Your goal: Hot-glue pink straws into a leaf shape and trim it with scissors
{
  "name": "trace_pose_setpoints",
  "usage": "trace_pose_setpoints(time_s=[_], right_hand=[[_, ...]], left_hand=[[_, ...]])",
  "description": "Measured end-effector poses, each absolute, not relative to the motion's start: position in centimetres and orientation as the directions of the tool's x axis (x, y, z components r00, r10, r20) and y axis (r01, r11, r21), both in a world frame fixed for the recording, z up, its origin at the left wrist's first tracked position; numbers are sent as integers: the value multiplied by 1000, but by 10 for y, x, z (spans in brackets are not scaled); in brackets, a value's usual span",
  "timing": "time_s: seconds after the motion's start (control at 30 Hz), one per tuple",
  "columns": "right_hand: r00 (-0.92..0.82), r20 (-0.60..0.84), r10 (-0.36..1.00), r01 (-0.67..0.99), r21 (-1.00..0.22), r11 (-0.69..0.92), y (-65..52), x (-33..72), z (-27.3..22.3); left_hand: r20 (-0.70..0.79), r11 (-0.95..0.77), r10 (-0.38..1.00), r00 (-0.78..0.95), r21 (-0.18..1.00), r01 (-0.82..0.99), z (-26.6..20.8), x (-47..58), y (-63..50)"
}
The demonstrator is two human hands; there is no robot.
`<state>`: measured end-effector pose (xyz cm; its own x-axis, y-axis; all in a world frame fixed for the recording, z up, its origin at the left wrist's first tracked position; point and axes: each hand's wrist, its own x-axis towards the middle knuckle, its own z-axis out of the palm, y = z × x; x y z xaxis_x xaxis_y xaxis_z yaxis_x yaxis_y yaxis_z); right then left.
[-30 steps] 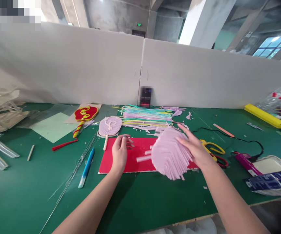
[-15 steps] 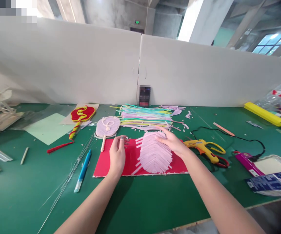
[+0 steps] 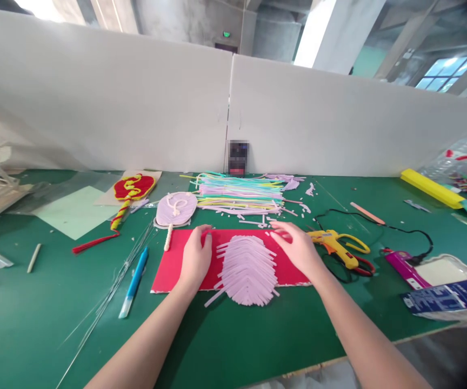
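Observation:
A leaf-shaped piece made of pale purple fuzzy strips (image 3: 249, 270) lies on a red board (image 3: 172, 270), its lower end reaching past the board's front edge. The strips slant from a middle line, and some ends stick out at the sides. My left hand (image 3: 197, 256) is by the board's left part, fingers loosely bent and apart, beside the piece without gripping it. On the right, my right hand (image 3: 298, 248) hovers near the piece's upper right edge, thumb and fingers apart with nothing visible between them.
Behind the board lie coloured fuzzy sticks (image 3: 237, 194), a round purple fan (image 3: 175, 209) and a red-yellow fan (image 3: 134, 186). To the right are a yellow glue gun (image 3: 339, 251), scissors (image 3: 357, 243) and a purple power strip (image 3: 406, 267). A blue pen (image 3: 134, 283) and thin wires (image 3: 112, 292) lie left.
The purple leaf-shaped piece has shifted toward me and now overhangs the board's front edge. My right hand has let go of it and drawn to the right; small purple scraps now lie behind the board.

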<state>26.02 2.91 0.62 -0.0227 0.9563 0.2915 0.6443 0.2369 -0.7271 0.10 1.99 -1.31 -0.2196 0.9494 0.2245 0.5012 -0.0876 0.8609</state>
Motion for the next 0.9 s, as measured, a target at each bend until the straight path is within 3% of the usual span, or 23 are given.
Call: trace_pose_setpoints(time_s=[0.2, 0.4, 0.7, 0.9], right_hand=[[140, 394, 908, 891, -450, 58, 6, 337, 16], [287, 377, 881, 947, -250, -201, -8, 370, -5], [309, 378, 873, 950, -157, -268, -1, 370, -26], [351, 464, 813, 936, -211, -283, -3, 370, -18]], left_hand=[[274, -161, 961, -35, 658, 736, -18, 1, 20], [279, -159, 960, 9, 522, 838, -17, 3, 15], [327, -214, 943, 68, 437, 874, -11, 7, 10], [323, -435, 890, 321, 395, 809, -2, 29, -12]])
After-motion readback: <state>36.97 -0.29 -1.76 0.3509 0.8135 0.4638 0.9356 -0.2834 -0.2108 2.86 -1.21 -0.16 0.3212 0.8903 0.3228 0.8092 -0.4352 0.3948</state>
